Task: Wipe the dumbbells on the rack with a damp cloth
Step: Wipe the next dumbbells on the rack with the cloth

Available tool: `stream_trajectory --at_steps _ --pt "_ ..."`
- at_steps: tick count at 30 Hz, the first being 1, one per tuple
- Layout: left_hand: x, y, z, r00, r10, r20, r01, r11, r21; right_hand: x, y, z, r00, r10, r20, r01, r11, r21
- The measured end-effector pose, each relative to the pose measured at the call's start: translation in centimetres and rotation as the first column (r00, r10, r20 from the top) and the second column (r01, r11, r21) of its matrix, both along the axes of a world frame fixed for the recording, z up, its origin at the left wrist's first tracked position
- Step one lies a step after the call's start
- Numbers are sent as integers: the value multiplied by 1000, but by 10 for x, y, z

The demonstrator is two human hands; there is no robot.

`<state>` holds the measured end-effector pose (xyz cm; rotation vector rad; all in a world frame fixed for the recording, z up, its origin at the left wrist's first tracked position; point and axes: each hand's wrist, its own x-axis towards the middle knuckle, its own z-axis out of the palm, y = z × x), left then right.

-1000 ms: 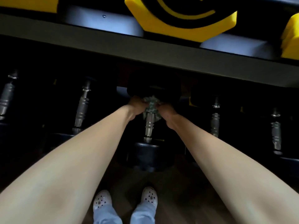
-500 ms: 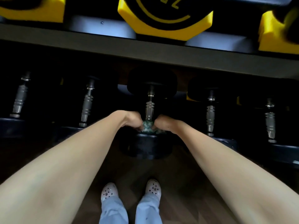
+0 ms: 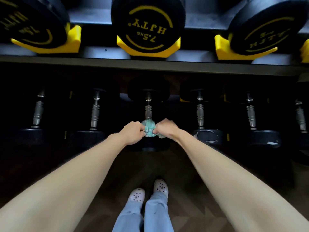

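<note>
A bunched teal cloth sits at the near end of the steel handle of a black dumbbell on the lower rack shelf. My left hand pinches the cloth from the left and my right hand grips it from the right. Both hands meet over the handle, just above the dumbbell's near head. The cloth hides the lowest part of the handle.
Several more black dumbbells lie side by side on the lower shelf. Above, the upper rack rail carries dumbbells in yellow cradles, one marked 7.5 kg. My feet in white clogs stand on a dark wooden floor.
Both hands have slid the cloth down the handle from its far end toward the near head. The camera has tilted up, showing more of the upper shelf.
</note>
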<state>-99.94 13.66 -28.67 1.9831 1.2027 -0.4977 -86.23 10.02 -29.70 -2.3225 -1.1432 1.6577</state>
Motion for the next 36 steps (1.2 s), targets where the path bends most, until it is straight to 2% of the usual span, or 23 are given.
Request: stream_trajectory --at_steps 2,4,8,10,12,15,17,20,24,28,31,32,34,35,36 --pt "-11 -11 0 1000 -19 22 19 999 31 -2 -12 10 998 54 -19 -54 998 19" --pt "-17 -17 5 996 37 78 -40 999 37 -3 -26 20 998 29 -48 -27 998 55" --pt "-15 -20 20 913 329 241 -329 943 -44 -1 -55 27 971 -202 -127 220 966 138" --pt "-7 -18 30 876 376 302 -359 926 -113 4 -71 29 871 -406 -278 452 883 125" --pt "2 -15 36 864 373 338 -324 926 -195 12 -86 34 711 -567 -415 644 763 59" --pt "20 -14 48 859 330 391 -243 936 -256 31 -104 41 479 -712 -513 838 546 25" --pt "34 -16 52 858 276 434 -186 953 -238 46 -116 49 362 -757 -544 910 413 30" --pt "53 -19 56 842 208 498 -133 974 -181 71 -129 60 347 -774 -530 931 352 97" --pt "78 -23 55 783 163 600 -205 979 1 108 -133 72 373 -820 -435 907 224 356" --pt "90 -36 39 787 16 617 -183 961 208 126 -129 67 591 -746 -308 726 325 606" --pt "92 -49 17 852 7 524 -178 944 277 137 -127 45 645 -731 -221 650 374 661" --pt "94 -54 7 905 -25 424 -122 941 315 140 -129 35 677 -726 -121 603 454 656" --pt "103 -65 -16 979 -74 191 0 933 361 146 -134 9 752 -626 206 441 711 548" --pt "110 -71 -25 989 -27 145 -23 942 334 149 -137 -2 773 -530 348 354 816 456" --pt "121 -78 -32 987 67 146 -105 956 272 152 -140 -13 777 -469 420 313 867 388"
